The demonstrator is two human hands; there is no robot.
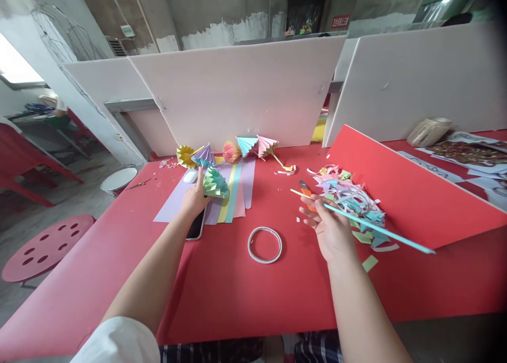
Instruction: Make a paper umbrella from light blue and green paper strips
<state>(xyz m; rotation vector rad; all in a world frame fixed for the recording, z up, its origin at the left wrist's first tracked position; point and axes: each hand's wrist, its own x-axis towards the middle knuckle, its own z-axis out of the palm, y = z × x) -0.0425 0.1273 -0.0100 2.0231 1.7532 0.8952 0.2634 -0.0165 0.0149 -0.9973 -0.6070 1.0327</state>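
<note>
My left hand (194, 198) is closed at the edge of a green pleated paper piece (216, 183), above a dark phone (196, 226) and fanned coloured paper sheets (234, 194). In my right hand (328, 223) lies a long, thin light-blue paper stick (380, 229) with a pale green tip; the fingers are loosely curled. A white-edged tape ring (264, 245) rests on the red table between the forearms. Small folded paper umbrellas, one purple (204, 156), one blue (246, 145) and one pink (266, 145), stand at the back edge.
Paper scraps (356, 202) are heaped right of centre, beside a slanted red board (412, 188). An orange cutter (307, 192) is behind my right hand. White panels (241, 96) border the table's back. A pink stool (47, 247) stands at the left.
</note>
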